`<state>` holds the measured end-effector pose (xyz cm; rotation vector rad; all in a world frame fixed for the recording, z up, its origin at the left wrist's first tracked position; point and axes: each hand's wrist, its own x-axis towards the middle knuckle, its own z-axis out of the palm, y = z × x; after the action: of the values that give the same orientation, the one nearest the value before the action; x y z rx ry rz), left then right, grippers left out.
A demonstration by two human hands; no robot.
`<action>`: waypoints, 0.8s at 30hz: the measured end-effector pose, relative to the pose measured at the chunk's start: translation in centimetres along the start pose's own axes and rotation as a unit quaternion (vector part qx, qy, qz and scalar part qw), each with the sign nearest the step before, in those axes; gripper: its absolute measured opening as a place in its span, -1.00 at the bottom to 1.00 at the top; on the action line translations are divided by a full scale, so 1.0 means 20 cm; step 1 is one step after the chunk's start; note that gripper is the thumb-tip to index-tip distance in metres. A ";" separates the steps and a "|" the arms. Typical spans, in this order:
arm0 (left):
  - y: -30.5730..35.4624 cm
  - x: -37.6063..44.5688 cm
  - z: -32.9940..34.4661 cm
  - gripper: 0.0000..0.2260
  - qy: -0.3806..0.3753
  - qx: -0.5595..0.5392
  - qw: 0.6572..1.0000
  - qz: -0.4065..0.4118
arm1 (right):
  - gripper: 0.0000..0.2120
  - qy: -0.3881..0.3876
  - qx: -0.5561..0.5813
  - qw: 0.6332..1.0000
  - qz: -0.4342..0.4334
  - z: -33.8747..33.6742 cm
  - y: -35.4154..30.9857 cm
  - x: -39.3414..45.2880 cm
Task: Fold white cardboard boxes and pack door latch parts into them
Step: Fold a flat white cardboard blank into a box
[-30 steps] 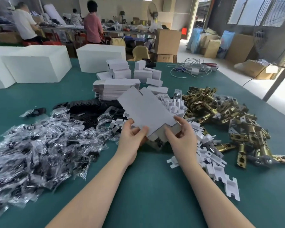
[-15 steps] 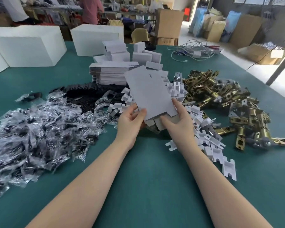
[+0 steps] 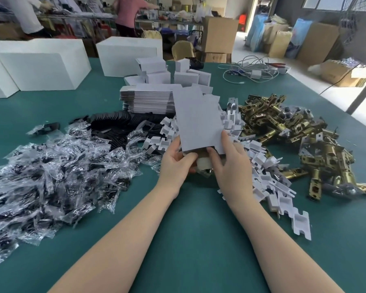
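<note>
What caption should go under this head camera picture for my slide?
Both hands, left hand and right hand, hold a flat white box blank above the green table.

Your two bare forearms reach forward from the bottom of the view and draw close together at the hands. Your left hand (image 3: 175, 160) has its fingers curled, thumb on top, pinching the near end of what it holds. Your right hand (image 3: 230, 161) sits just beside it, back upward, index finger stretched forward along the edge and thumb tucked inward toward the left hand.
</note>
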<state>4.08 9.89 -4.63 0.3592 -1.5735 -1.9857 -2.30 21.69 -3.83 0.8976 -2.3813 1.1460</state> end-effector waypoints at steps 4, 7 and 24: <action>-0.01 -0.01 0.01 -0.70 0.067 0.035 0.997 0.027 | -0.46 -0.037 -0.066 0.997 -0.008 0.01 -0.05 0.00; 0.00 -0.01 0.00 -0.68 0.101 0.113 0.986 0.065 | -0.48 -0.087 -0.103 0.991 0.002 0.03 -0.06 -0.01; 0.03 -0.02 -0.06 -0.55 0.095 0.227 0.964 0.099 | -0.53 -0.065 -0.027 0.997 0.041 0.10 -0.10 0.05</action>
<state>5.27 9.03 -4.36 0.5303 -1.8494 -1.3851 -1.81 18.77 -3.49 0.8894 -2.5634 1.0773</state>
